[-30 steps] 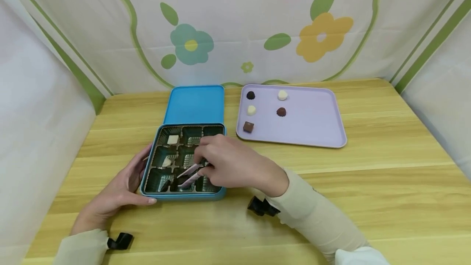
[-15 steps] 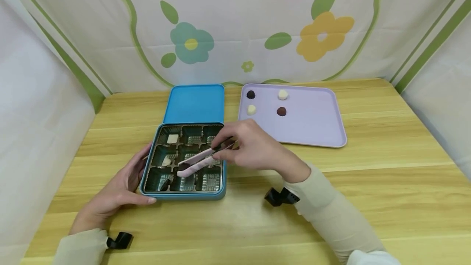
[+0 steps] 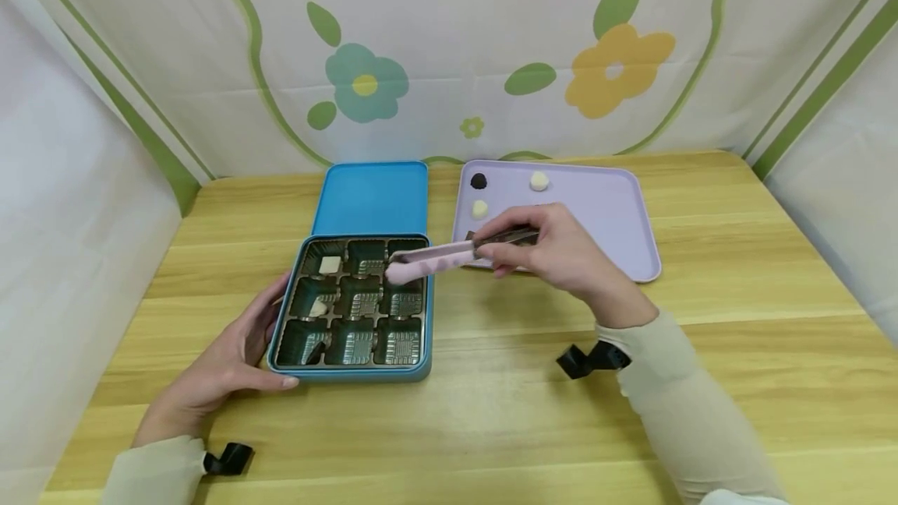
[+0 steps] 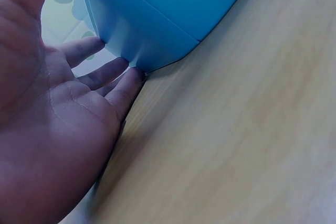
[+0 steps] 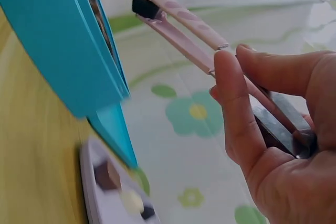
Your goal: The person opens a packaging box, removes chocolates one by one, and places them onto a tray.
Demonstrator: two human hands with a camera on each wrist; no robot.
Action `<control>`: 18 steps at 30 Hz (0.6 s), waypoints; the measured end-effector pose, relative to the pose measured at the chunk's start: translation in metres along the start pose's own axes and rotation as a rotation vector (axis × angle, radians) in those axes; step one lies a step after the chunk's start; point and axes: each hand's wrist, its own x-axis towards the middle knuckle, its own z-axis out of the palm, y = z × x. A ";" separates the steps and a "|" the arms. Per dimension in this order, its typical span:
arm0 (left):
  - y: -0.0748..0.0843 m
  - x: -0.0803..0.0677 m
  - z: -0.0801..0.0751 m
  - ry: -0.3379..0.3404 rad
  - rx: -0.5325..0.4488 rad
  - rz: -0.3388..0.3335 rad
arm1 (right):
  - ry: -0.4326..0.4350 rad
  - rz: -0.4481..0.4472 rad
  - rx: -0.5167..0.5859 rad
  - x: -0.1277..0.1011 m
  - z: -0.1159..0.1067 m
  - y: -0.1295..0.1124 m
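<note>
My right hand [image 3: 561,256] is up over the gap between the box and the tray, thumb and fingers pinched tight on the metal end of the pink tongs [image 3: 449,256]. The tongs point left, their tips hanging above the far right corner of the blue tin [image 3: 351,371]. The right wrist view settles it: a small dark chocolate [image 5: 144,7] is clamped between the tips, clear of everything below.

My left hand [image 3: 224,365] lies flat on the wooden surface [image 3: 701,349] against the tin's near left corner, fingers straight and relaxed, fingertips [image 4: 134,74] touching the blue wall, thumb along the front edge. It grips nothing, just braces.

Inside the tin sits a dark nine-cell insert. There's a white square piece [image 3: 329,264] in the far left cell, and a pale piece [image 3: 319,308] in the middle left cell. The near left cell has something dark in it that I can't make out. The tin's lid [image 3: 372,199] lies flat just behind the tin, touching it.

To the right, the lilac tray [image 3: 617,248] rests on the surface, with a dark round chocolate [image 3: 479,180], a white ball [image 3: 539,180] and a cream one [image 3: 480,209] near its far left side. My right hand covers part of the tray's near left area.
</note>
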 end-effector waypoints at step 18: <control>0.000 0.001 0.000 -0.010 0.004 -0.001 | 0.252 -0.056 0.182 -0.043 -0.089 0.034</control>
